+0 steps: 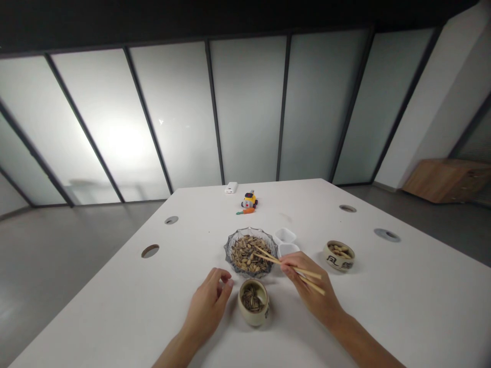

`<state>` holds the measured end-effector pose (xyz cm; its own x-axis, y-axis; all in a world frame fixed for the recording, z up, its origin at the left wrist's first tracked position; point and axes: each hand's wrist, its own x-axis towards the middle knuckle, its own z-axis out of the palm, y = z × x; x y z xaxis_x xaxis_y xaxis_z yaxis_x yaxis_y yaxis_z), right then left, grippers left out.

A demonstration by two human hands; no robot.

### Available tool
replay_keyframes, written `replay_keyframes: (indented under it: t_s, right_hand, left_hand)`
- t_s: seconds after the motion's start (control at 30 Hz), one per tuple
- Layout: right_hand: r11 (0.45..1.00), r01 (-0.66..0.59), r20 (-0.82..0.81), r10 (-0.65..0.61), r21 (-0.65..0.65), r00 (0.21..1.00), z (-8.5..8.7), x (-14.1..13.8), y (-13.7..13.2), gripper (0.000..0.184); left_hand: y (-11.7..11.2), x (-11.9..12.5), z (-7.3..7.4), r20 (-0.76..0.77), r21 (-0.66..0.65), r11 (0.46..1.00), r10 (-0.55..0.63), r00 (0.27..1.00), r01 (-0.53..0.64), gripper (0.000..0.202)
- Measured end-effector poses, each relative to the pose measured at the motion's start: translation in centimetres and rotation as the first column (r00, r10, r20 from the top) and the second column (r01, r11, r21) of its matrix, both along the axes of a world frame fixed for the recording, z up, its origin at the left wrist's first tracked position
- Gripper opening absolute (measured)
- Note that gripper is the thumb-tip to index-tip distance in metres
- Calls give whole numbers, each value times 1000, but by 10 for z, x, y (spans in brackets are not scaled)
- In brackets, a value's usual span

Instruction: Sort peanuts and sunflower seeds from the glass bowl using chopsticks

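My right hand (311,286) grips a pair of wooden chopsticks (307,272), their tips down among the seeds in a scalloped glass bowl (230,255). Striped sunflower seeds (241,250) and paler nuts in shells lie mixed in that bowl. Whether the tips pinch a piece is too small to tell. Just in front of the glass bowl stands a small ceramic cup (253,319) holding sunflower seeds. My left hand (207,301) rests beside the cup's left side, fingers loosely curled, a gap between thumb and fingers, and nothing in it.
To the right is a ceramic bowl (339,261) of pale nuts with dark characters. Two white plastic dishes (285,236) sit against the glass bowl. Farther back are a toy car (249,200), a toy carrot (247,210) and a white box-shaped device (231,187). Round holes (150,251) pierce the white table (153,306).
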<state>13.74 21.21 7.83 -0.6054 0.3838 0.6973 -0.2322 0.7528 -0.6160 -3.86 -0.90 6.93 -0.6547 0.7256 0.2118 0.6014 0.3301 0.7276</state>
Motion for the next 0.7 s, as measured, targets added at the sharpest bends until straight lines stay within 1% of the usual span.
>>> replay_keyframes:
  t_s: [0.13, 0.33, 0.5, 0.6, 0.7]
  right_hand:
    - [1000, -7, 20, 8, -25, 1000, 1, -3, -3, 20]
    - [997, -35, -22, 33, -70, 999, 2, -10, -4, 21]
    - [997, -66, -1, 66, -44, 998, 2, -11, -6, 22]
    - [998, -56, 25, 57, -35, 998, 2, -10, -7, 24]
    - [999, -44, 16, 44, -12, 999, 1, -9, -7, 24]
  left_hand:
    - [0, 0, 0, -13, -13, 1000, -4, 1000, 4, 27]
    - [-1, 0, 1, -16, -17, 1000, -14, 1000, 14, 28]
    - [0, 1, 2, -20, -14, 1000, -13, 1000, 12, 27]
    - [-1, 2, 2, -16, -7, 1000, -5, 1000, 4, 25]
    - [-1, 2, 3, -11, -14, 1000, -7, 1000, 7, 25]
